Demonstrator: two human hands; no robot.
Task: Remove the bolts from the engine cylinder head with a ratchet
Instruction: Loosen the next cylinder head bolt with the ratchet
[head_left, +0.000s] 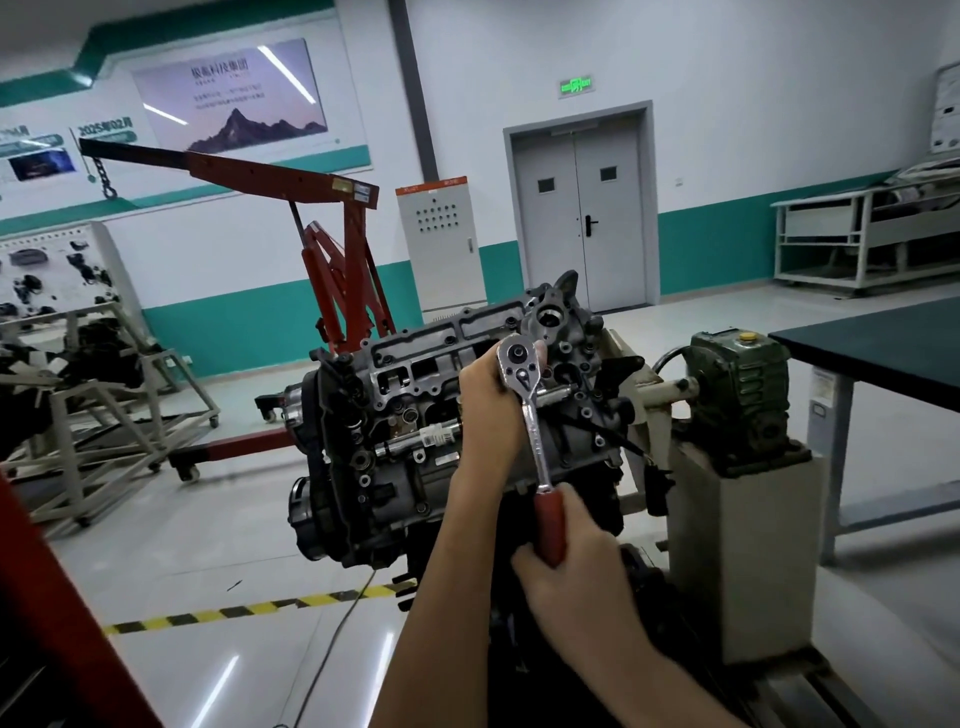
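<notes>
A grey engine with its cylinder head (415, 358) on top sits on a stand in the middle of the head view. A chrome ratchet (530, 405) with a red handle stands over the head's right part, its round head uppermost. My left hand (488, 400) grips the ratchet just under its head, fingers curled behind it. My right hand (566, 561) is wrapped round the red handle (550, 525) lower down. The socket and the bolt under the ratchet head are hidden by the tool and my left hand.
A red engine crane (332, 249) stands behind the engine on the left. A green gearbox (737, 395) on a beige pedestal is on the right, next to a dark-topped table (883, 343). A cable (332, 644) and a yellow-black floor stripe (249, 608) lie below the engine.
</notes>
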